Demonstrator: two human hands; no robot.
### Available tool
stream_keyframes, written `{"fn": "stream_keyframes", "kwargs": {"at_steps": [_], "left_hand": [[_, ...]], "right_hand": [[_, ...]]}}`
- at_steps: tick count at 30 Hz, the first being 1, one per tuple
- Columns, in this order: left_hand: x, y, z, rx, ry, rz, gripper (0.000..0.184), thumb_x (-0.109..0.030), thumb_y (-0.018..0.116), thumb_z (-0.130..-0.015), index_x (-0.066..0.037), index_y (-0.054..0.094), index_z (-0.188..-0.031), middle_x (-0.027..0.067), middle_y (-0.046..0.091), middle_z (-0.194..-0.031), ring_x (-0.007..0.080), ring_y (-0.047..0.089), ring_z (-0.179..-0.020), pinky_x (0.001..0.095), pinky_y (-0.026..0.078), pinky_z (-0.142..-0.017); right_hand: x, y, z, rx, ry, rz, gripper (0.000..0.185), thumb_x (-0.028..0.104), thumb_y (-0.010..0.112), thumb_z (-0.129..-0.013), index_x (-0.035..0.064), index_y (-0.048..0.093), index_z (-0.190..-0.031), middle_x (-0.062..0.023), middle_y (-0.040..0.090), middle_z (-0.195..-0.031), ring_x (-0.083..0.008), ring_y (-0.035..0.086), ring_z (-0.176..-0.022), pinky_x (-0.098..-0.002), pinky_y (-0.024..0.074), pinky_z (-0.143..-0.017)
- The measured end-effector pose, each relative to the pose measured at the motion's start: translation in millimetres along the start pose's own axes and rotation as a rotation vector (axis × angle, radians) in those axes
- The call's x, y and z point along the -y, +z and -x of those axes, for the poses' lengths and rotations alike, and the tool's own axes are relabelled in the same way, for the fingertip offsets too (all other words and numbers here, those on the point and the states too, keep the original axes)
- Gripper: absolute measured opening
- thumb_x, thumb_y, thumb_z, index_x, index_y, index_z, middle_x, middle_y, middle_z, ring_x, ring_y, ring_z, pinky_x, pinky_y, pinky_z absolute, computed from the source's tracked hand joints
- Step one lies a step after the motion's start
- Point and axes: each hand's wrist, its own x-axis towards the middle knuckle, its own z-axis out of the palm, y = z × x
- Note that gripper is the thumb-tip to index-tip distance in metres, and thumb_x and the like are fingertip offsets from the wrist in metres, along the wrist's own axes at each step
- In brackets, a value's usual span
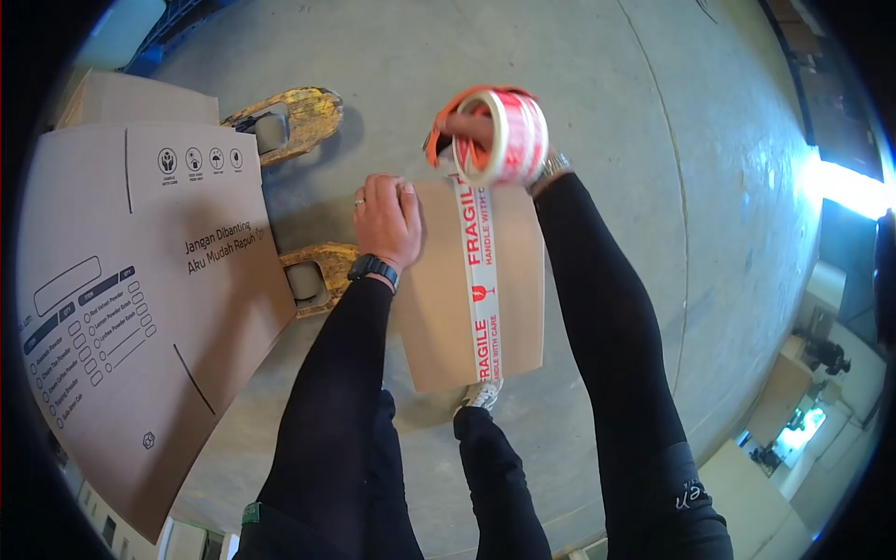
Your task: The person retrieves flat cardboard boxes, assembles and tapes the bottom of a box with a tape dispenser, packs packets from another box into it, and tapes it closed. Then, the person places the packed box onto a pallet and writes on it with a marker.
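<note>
A brown cardboard box (434,308) stands in front of me, with a white strip of packing tape (480,280) printed in red FRAGILE lettering running down its top. My left hand (387,219) is closed over the far left corner of that box, thumb along the top edge. At the far edge, my right hand (469,129) grips an orange tape dispenser (437,135) carrying a wide tape roll (527,138). The roll hides much of this hand. From the dispenser, the tape runs down onto the box.
A large printed cardboard box (159,299) fills the left side, with yellow worn forks (313,117) sticking out beside it. Grey concrete floor (597,75) surrounds the work. My shoe (483,396) is at the box's near edge. Shelves and equipment line the right.
</note>
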Motion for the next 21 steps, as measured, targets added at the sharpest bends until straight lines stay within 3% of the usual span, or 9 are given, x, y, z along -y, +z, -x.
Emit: {"fn": "stream_keyframes", "kwargs": {"at_steps": [2, 4, 6, 11, 15, 17, 18, 20, 21], "left_hand": [[-0.1, -2.6, 0.9, 0.039, -0.040, 0.017, 0.019, -0.023, 0.056, -0.094, -0.006, 0.057, -0.101, 0.0132, 0.060, -0.106, 0.0377, 0.057, -0.099, 0.0502, 0.046, -0.085], [-1.4, -2.1, -0.9, 0.028, -0.026, 0.004, 0.017, -0.022, 0.057, -0.094, -0.007, 0.057, -0.100, 0.0120, 0.059, -0.102, 0.0367, 0.057, -0.097, 0.0503, 0.045, -0.084], [-4.0, -3.7, -2.2, 0.030, -0.042, -0.005, 0.017, -0.023, 0.057, -0.094, -0.007, 0.057, -0.100, 0.0118, 0.059, -0.103, 0.0364, 0.057, -0.098, 0.0499, 0.045, -0.083], [-3.5, -2.6, 0.4, 0.056, -0.074, -0.035, 0.018, -0.026, 0.056, -0.094, -0.009, 0.057, -0.101, 0.0111, 0.059, -0.104, 0.0356, 0.057, -0.102, 0.0494, 0.045, -0.083], [-7.4, -2.1, 0.7, 0.077, -0.098, -0.060, 0.020, -0.027, 0.055, -0.094, -0.009, 0.057, -0.101, 0.0106, 0.059, -0.105, 0.0359, 0.057, -0.103, 0.0497, 0.044, -0.084], [-5.6, -2.6, 0.9, 0.083, -0.103, -0.070, 0.020, -0.027, 0.055, -0.094, -0.009, 0.057, -0.101, 0.0107, 0.059, -0.105, 0.0359, 0.057, -0.103, 0.0493, 0.044, -0.084], [-4.5, -0.9, 0.0, 0.079, -0.107, -0.068, 0.020, -0.028, 0.055, -0.094, -0.009, 0.057, -0.101, 0.0110, 0.059, -0.105, 0.0360, 0.057, -0.103, 0.0492, 0.045, -0.084], [-4.7, 0.8, 1.3, 0.085, -0.106, -0.058, 0.020, -0.028, 0.055, -0.094, -0.009, 0.057, -0.101, 0.0114, 0.059, -0.105, 0.0361, 0.057, -0.102, 0.0491, 0.045, -0.084], [-4.7, 0.3, 0.6, 0.072, -0.099, -0.054, 0.020, -0.028, 0.055, -0.095, -0.009, 0.057, -0.101, 0.0119, 0.059, -0.104, 0.0365, 0.057, -0.102, 0.0493, 0.045, -0.084]], "right_hand": [[-32.7, 38.1, -16.5, 0.028, 0.044, 0.038, 0.018, 0.017, 0.070, -0.086, 0.0100, 0.072, -0.102, -0.0063, 0.072, -0.093, -0.0175, 0.068, -0.084, -0.0313, 0.0545, -0.074], [-42.9, 56.2, -34.3, 0.085, 0.754, -0.636, 0.021, 0.031, 0.075, -0.075, 0.0111, 0.069, -0.082, -0.0039, 0.069, -0.079, -0.0185, 0.064, -0.069, -0.0321, 0.0537, -0.069], [-52.7, 76.3, -28.0, 0.025, 0.448, -0.308, 0.025, 0.034, 0.073, -0.078, 0.0089, 0.069, -0.079, -0.0061, 0.070, -0.076, -0.0169, 0.064, -0.068, -0.0330, 0.0534, -0.068], [-100.1, 139.3, -6.9, 0.155, 0.494, -0.101, 0.030, 0.038, 0.072, -0.080, 0.0090, 0.073, -0.088, -0.0071, 0.074, -0.084, -0.0172, 0.067, -0.071, -0.0327, 0.0551, -0.069], [-103.6, 128.7, -5.1, 0.406, 0.661, -0.380, 0.025, 0.027, 0.072, -0.081, 0.0206, 0.069, -0.105, -0.0042, 0.065, -0.102, -0.0247, 0.065, -0.093, -0.0368, 0.0545, -0.081], [-54.9, 74.2, -34.3, 0.465, 1.362, -0.947, 0.029, 0.032, 0.075, -0.075, 0.0172, 0.069, -0.099, -0.0030, 0.066, -0.091, -0.0249, 0.066, -0.089, -0.0370, 0.0548, -0.078], [-71.5, 93.8, -22.3, 0.485, 1.141, -0.841, 0.031, 0.038, 0.076, -0.075, 0.0148, 0.068, -0.094, -0.0026, 0.068, -0.085, -0.0234, 0.068, -0.083, -0.0365, 0.0554, -0.071], [-80.9, 117.2, 7.4, 0.150, 0.369, -0.285, 0.034, 0.039, 0.078, -0.077, 0.0102, 0.067, -0.090, -0.0080, 0.073, -0.091, -0.0211, 0.070, -0.081, -0.0313, 0.0549, -0.068], [-41.3, 97.8, 15.0, -0.019, 0.394, -0.290, 0.033, 0.034, 0.081, -0.074, 0.0093, 0.066, -0.091, -0.0096, 0.073, -0.093, -0.0221, 0.070, -0.084, -0.0314, 0.0551, -0.071]]}}
